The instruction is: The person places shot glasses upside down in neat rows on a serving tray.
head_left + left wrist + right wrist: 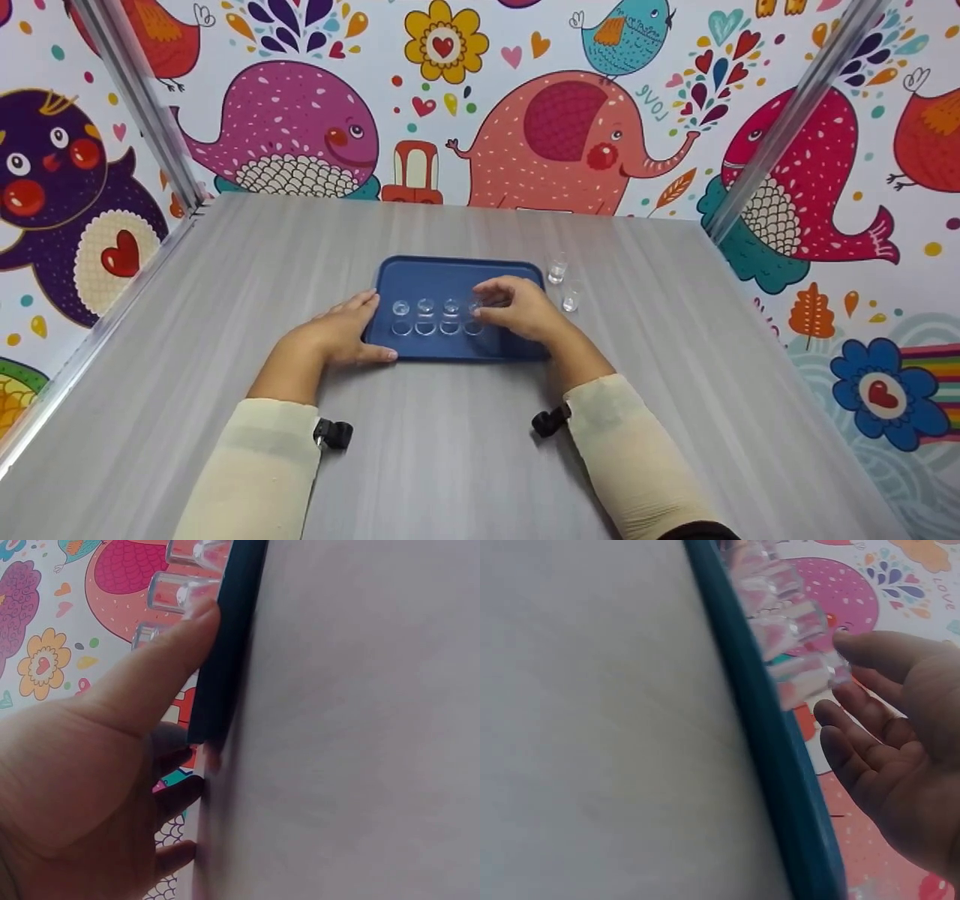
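Observation:
Several clear shot glasses (425,319) stand upside down in a row on a blue tray (427,274), bases up. My right hand (517,306) reaches over the tray from the right. Its thumb and fingertips pinch the base of the rightmost glass (806,679), whose wide rim is down at the tray; the other fingers are loosely bent. At the tray's near left corner rests my left hand (341,330). Its thumb (187,634) lies on the front rim, and the fairly straight fingers lie along the left edge.
Two more shot glasses, one farther back (557,268) and one nearer (571,298), stand upright on the grey table (442,442) just right of the tray. Walls with cartoon animals (555,150) and metal posts (795,127) enclose the table's back and sides.

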The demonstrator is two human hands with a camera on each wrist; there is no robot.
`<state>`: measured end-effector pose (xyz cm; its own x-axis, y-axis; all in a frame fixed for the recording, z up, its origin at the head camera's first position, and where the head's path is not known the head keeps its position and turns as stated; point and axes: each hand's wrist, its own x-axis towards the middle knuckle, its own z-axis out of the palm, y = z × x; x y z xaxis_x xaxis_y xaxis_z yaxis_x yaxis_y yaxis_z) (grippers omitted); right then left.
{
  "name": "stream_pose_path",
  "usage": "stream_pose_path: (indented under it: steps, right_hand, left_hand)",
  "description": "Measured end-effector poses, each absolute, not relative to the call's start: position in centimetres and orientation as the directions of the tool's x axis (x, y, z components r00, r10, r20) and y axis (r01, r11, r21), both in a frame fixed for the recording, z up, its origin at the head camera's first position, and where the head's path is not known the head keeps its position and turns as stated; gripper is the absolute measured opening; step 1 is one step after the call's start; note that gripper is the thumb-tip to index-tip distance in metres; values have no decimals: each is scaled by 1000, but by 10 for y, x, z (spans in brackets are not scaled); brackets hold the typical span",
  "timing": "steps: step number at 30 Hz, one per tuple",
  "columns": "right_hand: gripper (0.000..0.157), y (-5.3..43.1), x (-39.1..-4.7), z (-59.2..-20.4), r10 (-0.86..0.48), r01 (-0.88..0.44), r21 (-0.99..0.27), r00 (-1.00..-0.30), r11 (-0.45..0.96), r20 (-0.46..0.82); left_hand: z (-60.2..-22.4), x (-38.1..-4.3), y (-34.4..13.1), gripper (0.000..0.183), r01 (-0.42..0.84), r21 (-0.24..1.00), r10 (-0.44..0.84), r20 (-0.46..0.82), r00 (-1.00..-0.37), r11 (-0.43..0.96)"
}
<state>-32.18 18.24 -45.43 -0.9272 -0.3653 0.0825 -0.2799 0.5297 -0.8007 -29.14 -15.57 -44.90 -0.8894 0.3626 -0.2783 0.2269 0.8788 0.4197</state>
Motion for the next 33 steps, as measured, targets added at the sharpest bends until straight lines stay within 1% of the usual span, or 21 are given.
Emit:
stream_pose_path:
  steps: [5, 9, 16, 22, 28, 33]
  right_hand:
    - [44, 202, -317, -444, -327, -272, -804, -939, 528, 103]
    - [44, 221, -312, -438, -281, -234, -805, -956, 545, 87]
    - [40, 248, -310, -431, -201, -173, -802, -977, 572, 68]
    - [44, 264, -313, -428, -160, -168, -821, -983, 546, 95]
    - [45, 284, -319, -427, -91, -151, -845, -988, 513, 121]
    - [46, 298, -325, -429, -18, -109, -875, -993, 472, 115]
  left_hand:
    - [-450, -293, -154, 122, 237, 411, 369, -277, -887, 880]
    - [-450, -293, -155, 121, 246, 408, 375, -274, -886, 879]
    - [-451, -292, -156, 122, 232, 414, 364, -277, -889, 880]
    - [-453, -292, -156, 123, 229, 419, 364, -275, -890, 879]
    - [-451, -292, -156, 123, 228, 419, 363, -277, -890, 879]
    - [-449, -292, -157, 123, 231, 418, 364, -273, -890, 879]
